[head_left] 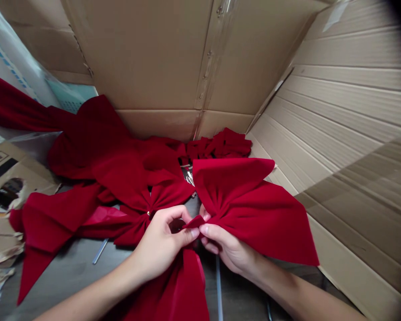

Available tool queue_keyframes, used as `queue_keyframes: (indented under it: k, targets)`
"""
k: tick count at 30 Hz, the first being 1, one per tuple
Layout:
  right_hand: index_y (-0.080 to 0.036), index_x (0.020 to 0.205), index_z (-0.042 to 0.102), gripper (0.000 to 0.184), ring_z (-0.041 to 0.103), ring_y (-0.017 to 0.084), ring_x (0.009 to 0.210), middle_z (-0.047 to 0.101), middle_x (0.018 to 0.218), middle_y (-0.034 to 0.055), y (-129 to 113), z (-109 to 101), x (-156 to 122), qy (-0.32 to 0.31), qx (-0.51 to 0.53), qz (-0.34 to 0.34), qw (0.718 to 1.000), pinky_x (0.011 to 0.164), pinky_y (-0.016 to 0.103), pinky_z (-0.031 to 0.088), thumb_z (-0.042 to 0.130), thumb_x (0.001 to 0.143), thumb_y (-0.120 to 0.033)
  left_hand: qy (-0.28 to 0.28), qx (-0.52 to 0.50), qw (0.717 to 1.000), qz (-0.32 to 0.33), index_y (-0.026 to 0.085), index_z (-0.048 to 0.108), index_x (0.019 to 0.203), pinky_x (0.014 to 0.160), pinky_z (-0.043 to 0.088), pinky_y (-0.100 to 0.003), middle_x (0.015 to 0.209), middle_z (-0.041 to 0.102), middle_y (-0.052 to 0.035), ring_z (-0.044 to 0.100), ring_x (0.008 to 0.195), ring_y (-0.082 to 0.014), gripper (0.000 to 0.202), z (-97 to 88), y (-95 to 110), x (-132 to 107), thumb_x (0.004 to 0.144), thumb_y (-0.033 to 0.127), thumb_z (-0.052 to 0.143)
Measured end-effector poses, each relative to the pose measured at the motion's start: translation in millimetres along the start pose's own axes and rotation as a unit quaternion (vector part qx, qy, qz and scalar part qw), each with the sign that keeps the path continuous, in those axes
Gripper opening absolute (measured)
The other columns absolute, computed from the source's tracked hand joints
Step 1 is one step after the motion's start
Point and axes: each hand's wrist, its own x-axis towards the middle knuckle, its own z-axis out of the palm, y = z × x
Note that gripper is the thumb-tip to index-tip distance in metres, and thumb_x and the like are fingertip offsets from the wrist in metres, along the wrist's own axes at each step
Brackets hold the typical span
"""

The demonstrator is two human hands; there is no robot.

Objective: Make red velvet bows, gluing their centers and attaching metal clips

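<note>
While the left hand (158, 243) and right hand (230, 245) meet at mid-frame, both are engaged on one red velvet bow (250, 209), raised just above the work surface. Left thumb and forefinger pinch a small red tab (194, 221) at the bow's gathered centre, with the remaining fingers curled. The right hand grips that centre from below, its thumb pressed to the fabric beside the tab and its fingers folded under. Neither hand is spread.

Red ribbon tails (177, 290) lie directly beneath the hands; their parent bow cannot be determined. Two thin metal strips (100, 250) rest on the grey surface (63, 276), one on each side of these tails. A second bow (50, 218) lies to the left, touching further red bows (120, 156) heaped beyond it, with a dark label (188, 174) among them. Torn cardboard (3, 240) sits at the left edge, and a plastic sheet (16, 76) is farther back. Cardboard box walls (147, 53) stand along the far and right sides.
</note>
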Motion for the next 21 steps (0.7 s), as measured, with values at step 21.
queue_keyframes:
  k: [21]
  targets:
    - [-0.014, 0.069, 0.061, 0.031, 0.037, 0.004, 0.032, 0.061, 0.050, -0.0010, -2.2, -10.0, 4.1, -0.056, -0.013, 0.045, 0.997, 0.035, 0.021, 0.016, 0.069, 0.071, -0.044, -0.014, -0.089, 0.996, 0.005, 0.014, 0.055, 0.066, 0.047, 0.049, -0.021, 0.060, 0.070, -0.0030, 0.062, 0.048, -0.0129, 0.026, -1.1, -4.9, 2.0, 0.073, 0.028, 0.075]
